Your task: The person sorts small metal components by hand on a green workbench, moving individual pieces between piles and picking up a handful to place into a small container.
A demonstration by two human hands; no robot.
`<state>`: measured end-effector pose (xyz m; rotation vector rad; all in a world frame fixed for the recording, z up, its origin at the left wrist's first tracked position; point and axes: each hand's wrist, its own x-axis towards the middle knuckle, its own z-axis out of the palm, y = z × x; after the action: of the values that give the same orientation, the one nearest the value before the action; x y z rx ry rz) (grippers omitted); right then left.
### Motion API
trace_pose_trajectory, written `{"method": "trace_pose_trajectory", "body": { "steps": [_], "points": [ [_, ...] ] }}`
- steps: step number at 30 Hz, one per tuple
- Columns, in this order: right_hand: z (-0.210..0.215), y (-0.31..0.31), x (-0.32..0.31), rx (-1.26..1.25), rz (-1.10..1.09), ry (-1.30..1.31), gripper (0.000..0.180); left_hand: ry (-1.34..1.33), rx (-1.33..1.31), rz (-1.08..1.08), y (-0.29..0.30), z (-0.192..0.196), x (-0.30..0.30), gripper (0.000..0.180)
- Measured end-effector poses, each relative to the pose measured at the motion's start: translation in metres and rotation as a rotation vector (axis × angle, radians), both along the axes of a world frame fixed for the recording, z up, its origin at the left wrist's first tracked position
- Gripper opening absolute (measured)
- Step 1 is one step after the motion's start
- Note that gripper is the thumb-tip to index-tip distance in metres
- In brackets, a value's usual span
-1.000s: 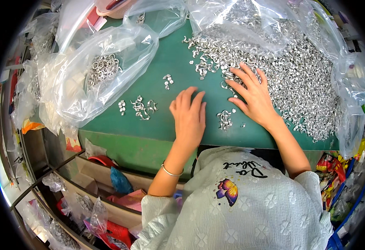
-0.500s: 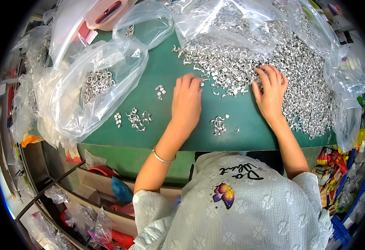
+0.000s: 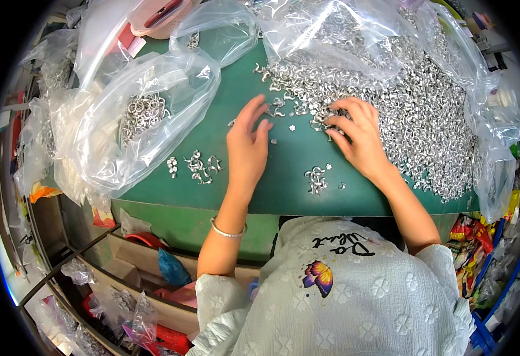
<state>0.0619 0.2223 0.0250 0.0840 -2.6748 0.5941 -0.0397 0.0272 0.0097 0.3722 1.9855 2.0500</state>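
Far left, I am seeing a clear plastic bag (image 3: pixel 100 142) lying on the green table (image 3: pixel 284 178), its mouth opening toward the right, with a clump of metal rings (image 3: pixel 144 113) inside it. Just right of the bag, a small cluster of silver pieces (image 3: pixel 198 166) is sitting loose on the table, well apart from either hand.

The left hand (image 3: pixel 248 145) is resting palm down, fingers pointing up and away from me, its grip open and flat, holding nothing that I can make out. A thin bracelet (image 3: pixel 227 231) is circling that wrist.

Between the hands, another little cluster (image 3: pixel 317 178) is lying near the table's front edge, below and just left of the right hand.

The right hand (image 3: pixel 361 139) is pressing its curled fingers (image 3: pixel 337 121) into the near edge of the big heap of silver metal pieces (image 3: pixel 414 113). I cannot tell whether it is pinching a piece. The heap is spreading with its long axis running left to right, beyond and to the right of that hand, touching the fingertips. The single pieces are too small to judge their pointing.

A second clear bag (image 3: pixel 343 35) is draping over the heap's far side.
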Motion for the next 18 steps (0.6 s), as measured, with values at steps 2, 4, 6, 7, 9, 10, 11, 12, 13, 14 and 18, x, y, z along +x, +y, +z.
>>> {"method": "trace_pose_trajectory", "body": {
  "steps": [2,4,6,7,9,10,11,12,13,14,18],
  "points": [
    [-0.001,0.003,0.014,-0.020,-0.069,-0.058,0.018,0.223,-0.257,-0.007,-0.009,0.009,0.009,0.031],
    [-0.001,-0.005,0.018,0.060,-0.096,-0.100,0.020,0.440,-0.477,-0.037,-0.014,0.010,0.019,0.034],
    [-0.006,-0.016,0.014,0.177,-0.110,-0.168,0.020,0.657,-0.660,-0.074,-0.014,0.000,0.029,0.035],
    [-0.008,-0.021,0.012,0.202,-0.114,-0.147,0.019,0.570,-0.650,-0.115,-0.014,-0.004,0.035,0.030],
    [-0.010,-0.032,0.012,0.156,-0.021,-0.153,0.018,0.546,-0.607,-0.110,-0.015,-0.009,0.040,0.028],
    [-0.010,-0.036,0.011,0.133,0.025,-0.156,0.018,0.534,-0.585,-0.110,-0.014,-0.010,0.040,0.026],
    [-0.009,-0.039,0.008,0.068,0.095,-0.160,0.018,0.531,-0.562,-0.081,-0.014,-0.010,0.039,0.027],
    [-0.007,-0.038,0.006,0.032,0.079,-0.123,0.018,0.559,-0.577,-0.039,-0.014,-0.008,0.039,0.027],
    [-0.005,-0.034,0.003,-0.004,0.062,-0.087,0.019,0.586,-0.591,0.004,-0.013,-0.004,0.038,0.028],
    [-0.005,-0.030,0.000,-0.041,0.045,-0.051,0.020,0.613,-0.604,0.046,-0.013,-0.002,0.038,0.028],
    [-0.006,-0.019,-0.004,0.034,-0.047,-0.075,0.020,0.683,-0.578,-0.132,-0.005,0.001,0.051,0.031]
  ]
}}
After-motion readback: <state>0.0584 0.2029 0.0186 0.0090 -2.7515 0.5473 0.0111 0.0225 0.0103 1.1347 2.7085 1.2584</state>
